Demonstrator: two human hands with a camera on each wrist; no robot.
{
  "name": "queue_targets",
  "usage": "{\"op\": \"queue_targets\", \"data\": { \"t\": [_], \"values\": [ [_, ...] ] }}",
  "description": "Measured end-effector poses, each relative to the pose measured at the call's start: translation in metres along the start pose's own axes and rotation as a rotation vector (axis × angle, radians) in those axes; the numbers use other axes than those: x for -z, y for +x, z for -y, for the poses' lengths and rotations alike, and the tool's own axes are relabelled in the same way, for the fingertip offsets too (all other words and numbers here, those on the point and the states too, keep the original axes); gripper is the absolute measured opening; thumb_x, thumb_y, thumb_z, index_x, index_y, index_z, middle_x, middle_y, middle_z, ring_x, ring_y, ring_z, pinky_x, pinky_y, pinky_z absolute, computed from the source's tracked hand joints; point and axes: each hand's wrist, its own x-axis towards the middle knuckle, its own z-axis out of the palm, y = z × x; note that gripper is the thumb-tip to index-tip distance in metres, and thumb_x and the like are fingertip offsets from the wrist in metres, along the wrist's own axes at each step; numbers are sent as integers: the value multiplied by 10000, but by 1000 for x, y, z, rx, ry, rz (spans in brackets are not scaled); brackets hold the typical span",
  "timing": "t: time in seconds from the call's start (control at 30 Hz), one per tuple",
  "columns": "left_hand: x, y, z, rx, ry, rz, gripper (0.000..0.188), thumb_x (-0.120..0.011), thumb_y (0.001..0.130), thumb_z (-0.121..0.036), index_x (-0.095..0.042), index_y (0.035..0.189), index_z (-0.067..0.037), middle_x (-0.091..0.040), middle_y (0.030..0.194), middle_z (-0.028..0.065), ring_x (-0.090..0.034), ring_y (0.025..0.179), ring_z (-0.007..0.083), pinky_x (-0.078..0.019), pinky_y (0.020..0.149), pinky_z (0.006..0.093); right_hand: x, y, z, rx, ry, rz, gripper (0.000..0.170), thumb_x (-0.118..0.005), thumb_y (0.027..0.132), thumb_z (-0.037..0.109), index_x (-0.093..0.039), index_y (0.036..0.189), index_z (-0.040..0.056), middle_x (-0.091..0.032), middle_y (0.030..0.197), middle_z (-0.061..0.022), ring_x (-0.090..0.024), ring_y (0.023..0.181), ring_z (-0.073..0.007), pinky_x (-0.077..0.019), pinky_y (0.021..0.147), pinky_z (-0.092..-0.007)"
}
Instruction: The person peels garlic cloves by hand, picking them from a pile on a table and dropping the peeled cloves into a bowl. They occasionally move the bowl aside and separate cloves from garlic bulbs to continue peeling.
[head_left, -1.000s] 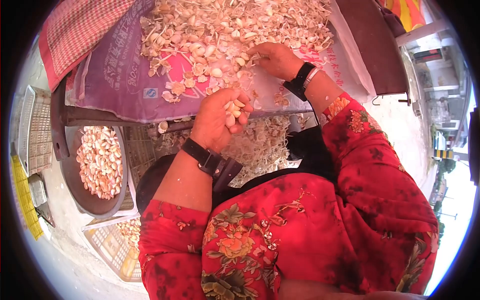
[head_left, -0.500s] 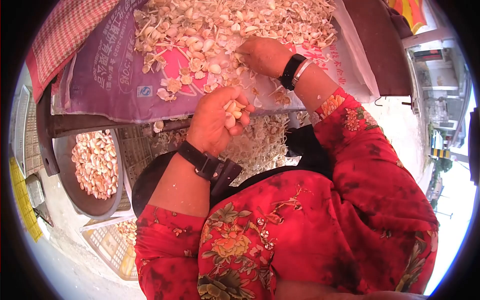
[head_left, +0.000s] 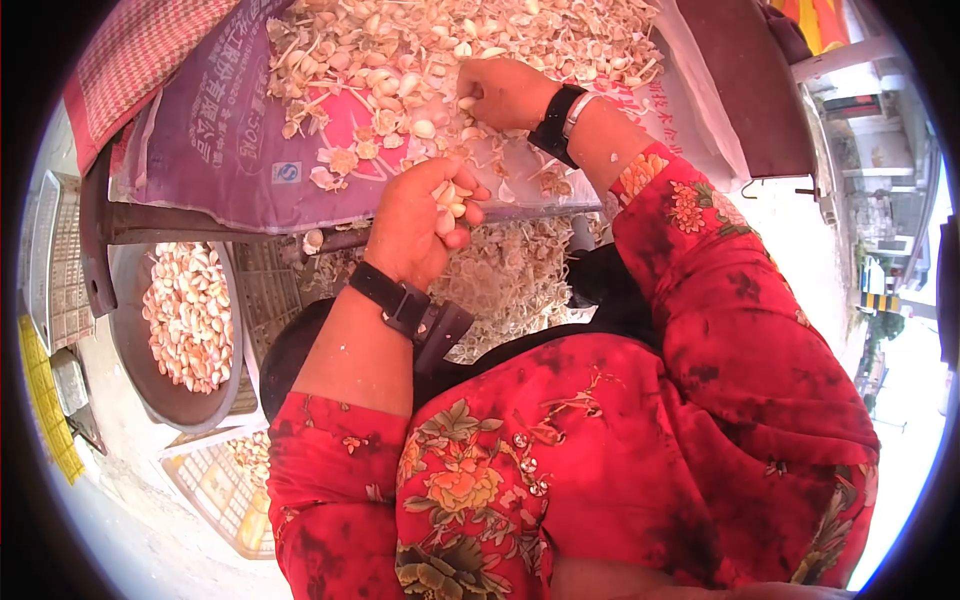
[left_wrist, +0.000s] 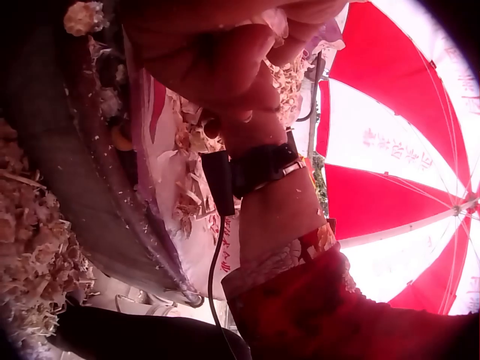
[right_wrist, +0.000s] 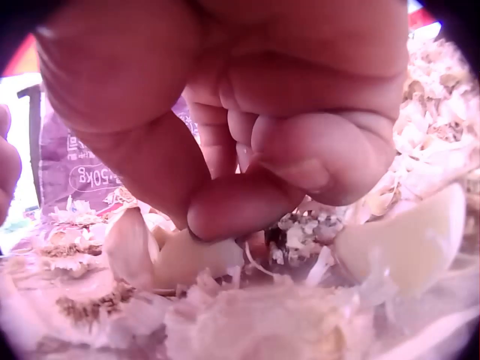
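My left hand [head_left: 405, 220] curls around several smooth, plump garlic cloves [head_left: 446, 222] near the printed sack [head_left: 225, 185]'s edge. My right hand [head_left: 510, 93] bends its fingers into papery, crinkled husks [right_wrist: 262, 319] there, touching a glossy pale clove [right_wrist: 191, 262]; whether gripped, I cannot tell. Its long axis runs roughly sideways in the right wrist view.

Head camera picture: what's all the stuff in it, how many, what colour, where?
Table: one, brown, top
Sacking: pieces unclear, purple and white, on table
Garlic heap: one, cream, on sacking
Checked cloth: one, red and white, upper left
Bowl: one, grey, left
Cloves: many, pinkish, in bowl
Crates: three or more, white or yellow, left
Loose skins: uncountable, pale, below table
Wristbands: two, black, wrists
Bracelet: one, silver, right wrist
Shirt: one, red flowered, bottom
Left hand: one, holding cloves
Right hand: one, at heap
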Motion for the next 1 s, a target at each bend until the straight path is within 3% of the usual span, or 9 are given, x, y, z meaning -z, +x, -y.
{"op": "queue_targets", "data": {
  "t": [0.1, 0.2, 0.33, 0.47, 0.6, 0.63, 0.73, 0.77, 1.0],
  "values": [
    [2, 3, -1, -19, -20, -11, 230, -524, 909, -264, -560, 839, -47, -619, 801, 111, -580, 613, 147, -404, 399, 210, 2, -1, -17, -252, 409, -63, 188, -612, 822, 124, -609, 986, 32, -612, 736, -54, -595, 645, -146, -471, 570, -272],
    [0, 5, 0, -22, -16, -34, 230, -522, 910, -254, -577, 923, -31, -623, 811, 108, -584, 622, 149, -408, 410, 216, 30, -22, -6, -348, 861, -46, 266, -605, 841, 134, -596, 1073, 4, -595, 733, -30, -572, 614, -94, -451, 535, -237],
    [-10, 5, -2, -37, 2, -47, 290, -492, 926, -269, -577, 1041, -17, -637, 852, 116, -595, 643, 158, -419, 439, 229, 37, -43, 2, -235, 1110, 5, 295, -609, 862, 124, -589, 1132, 7, -601, 740, -36, -573, 604, -105, -456, 537, -241],
    [-18, 5, -1, -25, -103, -34, 334, -454, 940, -298, -575, 1074, -18, -646, 889, 129, -605, 659, 173, -428, 461, 238, 52, -67, 50, -111, 933, 188, 276, -649, 842, 156, -631, 1070, 0, -637, 724, -50, -593, 595, -100, -461, 520, -233],
    [-18, 3, -1, -26, -146, 72, 325, -466, 931, -295, -584, 1051, -17, -645, 888, 129, -604, 657, 177, -426, 454, 242, 39, -57, 33, -105, 740, -49, 238, -648, 856, 192, -662, 1021, 21, -640, 728, -23, -599, 610, -82, -479, 549, -228],
    [-12, 7, 1, -30, -146, 108, 317, -471, 929, -293, -587, 1032, -17, -644, 883, 127, -603, 655, 175, -422, 449, 239, 33, -52, 23, -109, 573, -74, 200, -622, 852, 175, -678, 1009, 65, -664, 774, -64, -638, 649, -148, -514, 612, -291],
    [-7, 10, 3, -14, -127, 208, 288, -489, 919, -281, -590, 969, -16, -638, 860, 121, -597, 643, 169, -412, 431, 230, 19, -41, 1, 247, -82, -151, 216, -594, 810, 132, -688, 1004, 107, -668, 832, -123, -658, 734, -254, -523, 688, -365],
    [-6, 10, 3, -5, -118, 238, 279, -495, 915, -276, -590, 947, -15, -635, 851, 118, -595, 638, 166, -408, 425, 227, 15, -38, -3, 185, -131, -13, 213, -599, 800, 121, -677, 998, 129, -644, 908, -127, -625, 832, -320, -509, 736, -390],
    [-14, 8, 7, 23, -19, 133, 240, -504, 909, -243, -583, 914, -17, -624, 788, 101, -571, 572, 150, -388, 389, 209, 22, -22, 17, 183, -368, 219, 219, -539, 807, 106, -656, 991, 90, -638, 897, -156, -627, 838, -338, -500, 729, -415]
  ]
}}
